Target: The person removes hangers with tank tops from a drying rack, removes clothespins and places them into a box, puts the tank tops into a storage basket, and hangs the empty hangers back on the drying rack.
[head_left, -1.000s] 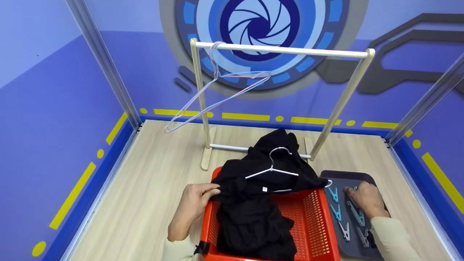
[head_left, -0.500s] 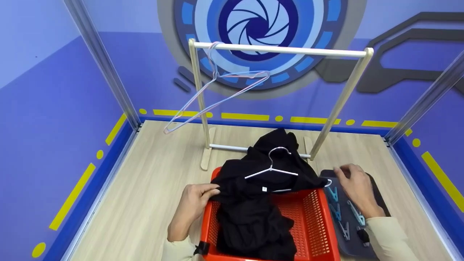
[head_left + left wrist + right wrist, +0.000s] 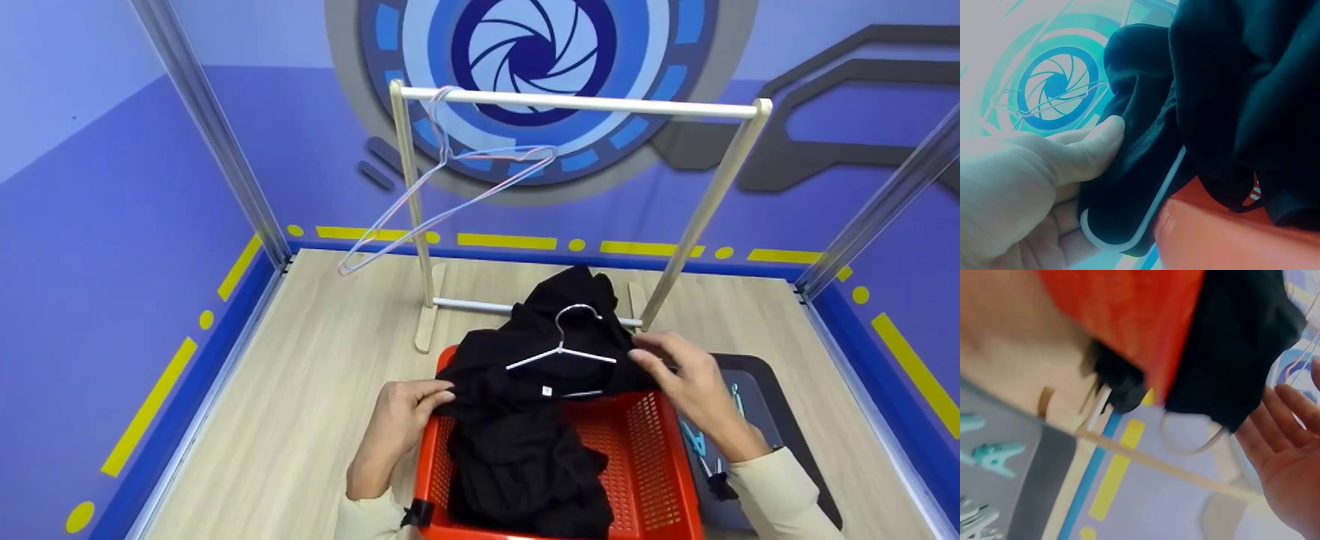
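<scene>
A black shirt (image 3: 517, 457) lies partly in the red basket (image 3: 686, 495) and is draped over its far rim. A white wire hanger (image 3: 561, 351) sits at its neckline, beside a small white label (image 3: 547, 391). My left hand (image 3: 401, 420) pinches the shirt's left shoulder between thumb and fingers. One curved hanger end (image 3: 1112, 246) shows there in the left wrist view. My right hand (image 3: 694, 386) is at the shirt's right shoulder, fingers extended by the cloth (image 3: 1230, 354). The other hanger end (image 3: 1196, 447) sticks out below the cloth in the right wrist view.
A wooden rack (image 3: 577, 101) stands behind the basket. Pink and blue wire hangers (image 3: 442, 217) hang at its left end. Right of the basket is a dark grey tray (image 3: 795, 450) with several clothespins (image 3: 996, 455), partly hidden by my right arm. Blue walls surround the table.
My right hand has lifted off the tray and moved left to the shirt's right shoulder. My left hand keeps its pinch in the same place.
</scene>
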Demonstrator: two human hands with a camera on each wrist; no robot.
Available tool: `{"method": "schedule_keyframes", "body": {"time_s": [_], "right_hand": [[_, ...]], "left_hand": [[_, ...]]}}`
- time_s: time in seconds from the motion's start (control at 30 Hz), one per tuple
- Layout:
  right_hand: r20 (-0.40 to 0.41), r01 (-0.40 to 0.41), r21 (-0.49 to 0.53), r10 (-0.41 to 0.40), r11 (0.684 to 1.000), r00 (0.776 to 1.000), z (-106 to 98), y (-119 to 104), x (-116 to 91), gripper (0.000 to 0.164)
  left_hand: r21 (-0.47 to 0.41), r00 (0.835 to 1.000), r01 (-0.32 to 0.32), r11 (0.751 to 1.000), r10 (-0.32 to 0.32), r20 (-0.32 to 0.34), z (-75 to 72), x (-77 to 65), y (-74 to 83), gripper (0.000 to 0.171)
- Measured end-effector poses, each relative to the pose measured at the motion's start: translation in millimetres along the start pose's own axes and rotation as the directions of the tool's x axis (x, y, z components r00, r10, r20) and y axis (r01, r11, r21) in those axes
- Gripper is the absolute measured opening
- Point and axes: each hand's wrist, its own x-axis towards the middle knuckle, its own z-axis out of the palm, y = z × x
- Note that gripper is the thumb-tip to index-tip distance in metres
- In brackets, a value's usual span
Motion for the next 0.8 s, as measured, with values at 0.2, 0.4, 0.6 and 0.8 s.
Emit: {"method": "schedule_keyframes", "body": {"time_s": [0.2,0.4,0.6,0.8], "right_hand": [[0.051,0.126,0.025,-0.127,0.992,0.991,9.5,-14.7,7.5,0.034],[0.081,0.221,0.065,-0.226,0.973,0.971,20.1,-22.4,11.9,0.029],[0.049,0.292,0.068,-0.296,0.954,0.954,25.6,-26.4,12.7,0.028],[-0.015,0.31,0.078,-0.309,0.948,0.951,25.5,-32.8,9.3,0.032]], "left_hand": [[0.002,1.0,-0.019,1.0,0.019,-0.005,0.0,0.4,0.2,0.011],[-0.008,1.0,-0.012,1.0,0.012,0.009,0.9,0.1,-0.1,0.013],[-0.016,1.0,0.018,1.0,-0.018,0.022,-1.2,-1.1,0.8,0.014],[-0.026,0.999,0.025,0.999,-0.024,0.038,-5.2,-3.0,4.9,0.025]]}}
